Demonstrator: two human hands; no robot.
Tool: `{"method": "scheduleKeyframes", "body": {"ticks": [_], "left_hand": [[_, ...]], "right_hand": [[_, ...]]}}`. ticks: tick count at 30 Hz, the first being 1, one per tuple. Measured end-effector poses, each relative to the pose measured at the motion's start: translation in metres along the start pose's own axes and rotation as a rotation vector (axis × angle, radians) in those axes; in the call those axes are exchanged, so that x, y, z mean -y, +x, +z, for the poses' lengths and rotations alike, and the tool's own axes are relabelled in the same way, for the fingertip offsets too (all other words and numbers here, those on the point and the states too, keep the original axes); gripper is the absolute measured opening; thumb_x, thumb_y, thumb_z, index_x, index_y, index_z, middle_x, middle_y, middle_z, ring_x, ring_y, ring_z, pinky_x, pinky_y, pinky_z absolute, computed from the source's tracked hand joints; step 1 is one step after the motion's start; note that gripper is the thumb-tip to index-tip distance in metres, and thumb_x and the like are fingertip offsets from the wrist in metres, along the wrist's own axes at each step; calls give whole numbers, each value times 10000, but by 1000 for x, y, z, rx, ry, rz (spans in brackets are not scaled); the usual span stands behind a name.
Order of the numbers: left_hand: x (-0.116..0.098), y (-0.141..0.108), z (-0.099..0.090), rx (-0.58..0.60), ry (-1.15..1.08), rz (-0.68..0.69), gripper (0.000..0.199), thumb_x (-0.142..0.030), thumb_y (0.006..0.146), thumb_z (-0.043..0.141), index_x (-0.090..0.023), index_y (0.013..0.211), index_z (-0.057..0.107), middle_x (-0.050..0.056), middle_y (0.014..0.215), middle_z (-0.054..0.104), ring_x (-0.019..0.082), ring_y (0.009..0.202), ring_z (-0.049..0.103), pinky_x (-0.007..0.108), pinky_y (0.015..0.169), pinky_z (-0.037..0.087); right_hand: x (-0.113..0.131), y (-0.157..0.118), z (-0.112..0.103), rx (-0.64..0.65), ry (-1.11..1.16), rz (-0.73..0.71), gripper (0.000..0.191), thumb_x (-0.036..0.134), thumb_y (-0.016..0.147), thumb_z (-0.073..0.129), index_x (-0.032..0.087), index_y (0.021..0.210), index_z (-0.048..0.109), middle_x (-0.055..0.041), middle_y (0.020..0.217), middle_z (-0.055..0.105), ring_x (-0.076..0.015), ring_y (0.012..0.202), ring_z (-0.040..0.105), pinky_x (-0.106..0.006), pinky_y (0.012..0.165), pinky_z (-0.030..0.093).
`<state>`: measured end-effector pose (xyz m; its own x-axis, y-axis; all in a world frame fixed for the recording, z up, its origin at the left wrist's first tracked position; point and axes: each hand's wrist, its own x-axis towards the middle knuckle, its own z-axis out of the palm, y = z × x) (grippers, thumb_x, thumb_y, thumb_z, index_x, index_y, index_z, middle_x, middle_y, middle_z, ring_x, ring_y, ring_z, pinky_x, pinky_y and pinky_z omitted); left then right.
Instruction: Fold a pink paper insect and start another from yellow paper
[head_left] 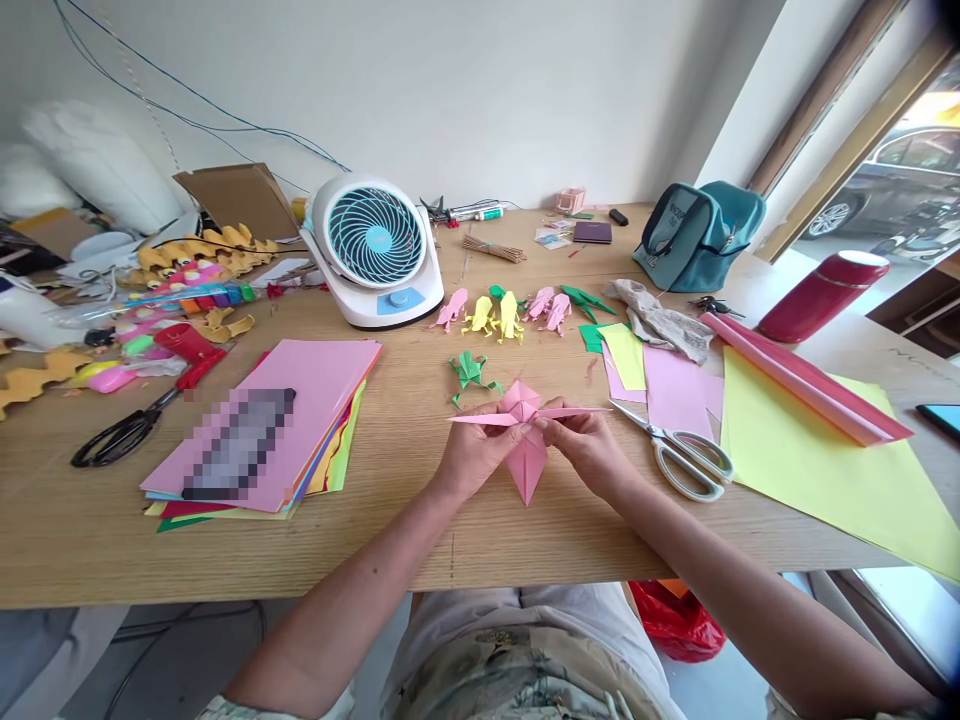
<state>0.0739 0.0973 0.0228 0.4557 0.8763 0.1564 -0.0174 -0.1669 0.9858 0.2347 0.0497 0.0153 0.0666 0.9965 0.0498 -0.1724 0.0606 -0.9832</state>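
Observation:
Between my hands is a pink origami piece (526,462), folded into several long points: one to each side, one up and one down. My left hand (480,450) pinches it left of its centre. On the other side my right hand (585,448) grips it between thumb and fingers. Just beyond lies a green origami frog (469,370). Farther back stand yellow origami frogs (508,316), with pink origami figures (451,310) and green folded pieces (585,300) to either side.
Right of my hands lie white-handled scissors (691,465), paper pieces (675,390), yellow sheets (825,490) and a red flask (825,295). To the left are a coloured paper stack (315,400) and black-handled scissors (124,438). A fan (375,250) and teal bag (697,235) stand behind.

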Motion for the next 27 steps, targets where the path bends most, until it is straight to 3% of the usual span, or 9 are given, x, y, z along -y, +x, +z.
{"method": "scheduleKeyframes", "body": {"ticks": [4, 11, 16, 19, 27], "left_hand": [[-1, 2, 3, 37, -145, -53, 320, -427, 687, 799, -153, 790, 670, 30, 798, 676, 145, 736, 600, 246, 668, 478], [0, 6, 7, -166, -272, -110, 293, -380, 648, 817, -156, 732, 649, 3, 730, 655, 122, 685, 570, 239, 641, 462], [3, 6, 8, -231, -376, -209, 295, -351, 604, 828, -152, 717, 642, -12, 694, 627, 95, 633, 528, 223, 604, 430], [2, 6, 8, -253, -413, -225, 303, -354, 584, 835, -153, 711, 648, -19, 685, 614, 84, 616, 511, 219, 601, 422], [-3, 8, 1, -322, -420, -182, 316, -365, 572, 838, -144, 673, 637, -30, 632, 572, 73, 585, 479, 209, 568, 383]], "right_hand": [[-2, 2, -5, 52, 45, 51, 340, 538, 706, 767, 207, 710, 693, -4, 667, 587, -136, 631, 495, -277, 602, 396], [-1, 1, 0, 132, -106, 56, 418, 586, 801, 659, 182, 700, 639, 7, 644, 559, -116, 593, 454, -261, 588, 371], [-6, 2, 0, 135, -245, -5, 462, 588, 808, 649, 172, 616, 586, 21, 573, 502, -104, 548, 410, -255, 538, 315], [-5, 1, 2, 133, -222, 34, 482, 609, 808, 633, 171, 617, 572, 22, 579, 518, -103, 547, 426, -250, 539, 332], [-2, -3, 7, 405, -271, 254, 537, 665, 742, 663, 130, 743, 703, -45, 604, 693, -111, 484, 531, -238, 486, 383]]}}
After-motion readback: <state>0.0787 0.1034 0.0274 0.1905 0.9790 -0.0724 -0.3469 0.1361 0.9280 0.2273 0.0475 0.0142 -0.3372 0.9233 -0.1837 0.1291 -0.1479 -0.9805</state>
